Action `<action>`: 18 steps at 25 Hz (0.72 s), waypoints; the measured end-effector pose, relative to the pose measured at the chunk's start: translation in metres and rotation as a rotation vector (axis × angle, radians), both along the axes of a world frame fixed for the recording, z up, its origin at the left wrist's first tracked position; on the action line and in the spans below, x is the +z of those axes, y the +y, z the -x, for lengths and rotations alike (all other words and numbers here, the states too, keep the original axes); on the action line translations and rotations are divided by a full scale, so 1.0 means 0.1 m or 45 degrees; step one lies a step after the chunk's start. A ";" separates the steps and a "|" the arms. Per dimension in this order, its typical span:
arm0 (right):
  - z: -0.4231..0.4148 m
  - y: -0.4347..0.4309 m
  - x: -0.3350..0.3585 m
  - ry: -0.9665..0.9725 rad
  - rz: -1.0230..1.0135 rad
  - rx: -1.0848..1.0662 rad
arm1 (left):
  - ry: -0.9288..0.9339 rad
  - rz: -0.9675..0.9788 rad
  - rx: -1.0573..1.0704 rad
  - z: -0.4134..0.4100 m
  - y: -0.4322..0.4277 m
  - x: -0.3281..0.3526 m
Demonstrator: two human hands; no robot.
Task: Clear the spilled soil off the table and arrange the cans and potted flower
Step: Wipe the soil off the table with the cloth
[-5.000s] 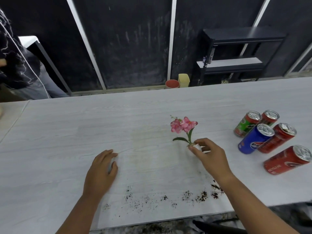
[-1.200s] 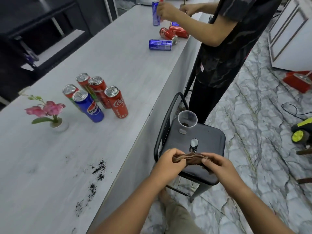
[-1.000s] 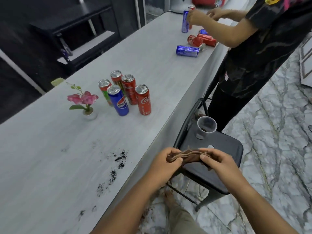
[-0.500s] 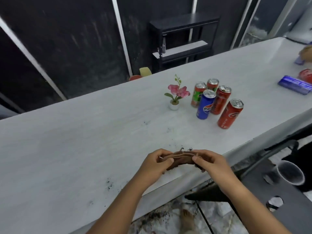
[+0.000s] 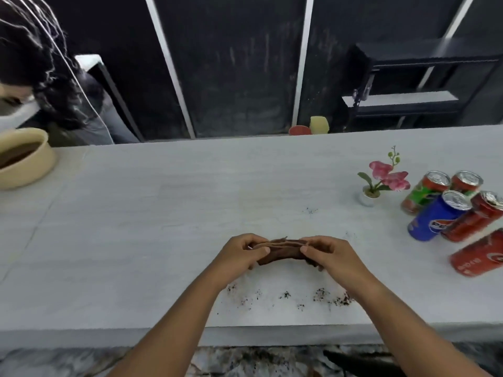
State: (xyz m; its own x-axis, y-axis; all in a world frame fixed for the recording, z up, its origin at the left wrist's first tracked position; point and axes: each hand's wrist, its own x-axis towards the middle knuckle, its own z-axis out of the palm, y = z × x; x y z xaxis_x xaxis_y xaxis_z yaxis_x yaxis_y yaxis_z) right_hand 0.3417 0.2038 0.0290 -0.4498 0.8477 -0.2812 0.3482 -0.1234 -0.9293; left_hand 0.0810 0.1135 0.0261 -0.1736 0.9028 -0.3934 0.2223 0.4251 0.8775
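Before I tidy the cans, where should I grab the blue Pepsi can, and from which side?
Take the blue Pepsi can by its lower body, coming from its left front. It stands upright, with that side facing open table; the green can crowds it behind and a red can presses close on the right. Both hands currently hold the brown cloth.

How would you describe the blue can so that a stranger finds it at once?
Look at the right end of the long grey table, past the small potted flower. Five cans cluster there; the blue can stands in front, the only blue one among red and green.
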 end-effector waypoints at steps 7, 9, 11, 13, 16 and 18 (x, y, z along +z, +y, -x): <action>0.59 1.08 0.13 -0.146 -0.225 0.132 | 0.095 -0.092 0.076 0.46 0.95 0.07; 0.68 1.41 0.12 -0.180 -0.287 0.101 | 0.177 -0.134 0.051 0.51 1.34 0.07; 0.73 1.68 0.09 -0.220 -0.328 0.080 | 0.219 -0.166 0.053 0.51 1.64 0.01; 0.74 1.87 0.00 -0.266 -0.381 0.060 | 0.237 -0.187 0.054 0.48 1.87 -0.09; 0.65 2.04 -0.19 -0.425 -0.449 0.023 | 0.435 -0.201 -0.019 0.53 1.95 -0.31; 0.54 2.08 -0.26 -0.553 -0.546 -0.005 | 0.767 -0.284 -0.024 0.61 1.81 -0.50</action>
State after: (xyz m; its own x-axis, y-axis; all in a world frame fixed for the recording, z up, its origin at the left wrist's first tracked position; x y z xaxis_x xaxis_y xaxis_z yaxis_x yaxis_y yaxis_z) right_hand 0.2874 0.4122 0.0034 -0.3671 0.9274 -0.0719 0.7070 0.2280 -0.6694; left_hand 0.0195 0.2950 -0.0235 -0.2888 0.9568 -0.0344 0.7097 0.2381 0.6631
